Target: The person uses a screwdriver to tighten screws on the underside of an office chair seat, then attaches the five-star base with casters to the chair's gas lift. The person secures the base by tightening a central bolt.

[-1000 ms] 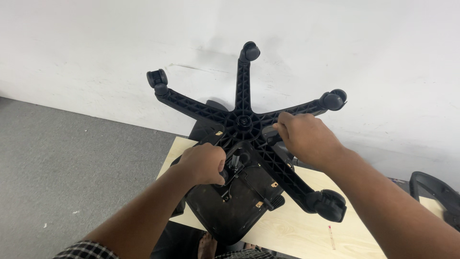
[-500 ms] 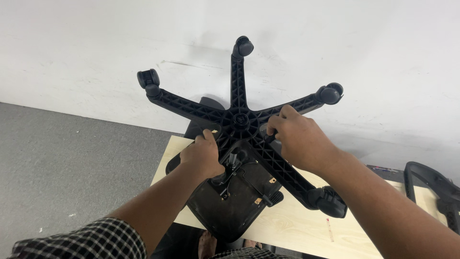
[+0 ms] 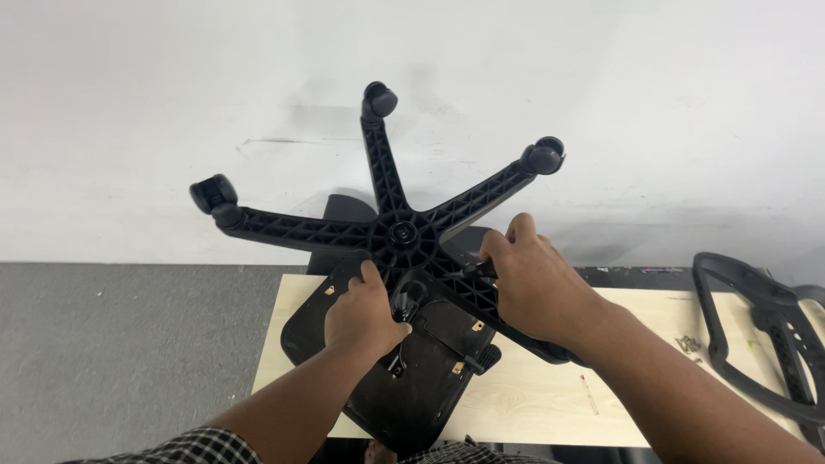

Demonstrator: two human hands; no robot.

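Head view | chair base [image 3: 400, 230] turned left vs 0.5 s ago | L hand [image 3: 365, 316] & R hand [image 3: 533, 279] both grip closed on it

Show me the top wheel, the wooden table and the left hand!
top wheel [image 3: 379, 100], head view, on the black caster.
wooden table [image 3: 533, 404], head view, on bare light wood.
left hand [image 3: 365, 314], head view, on its back.
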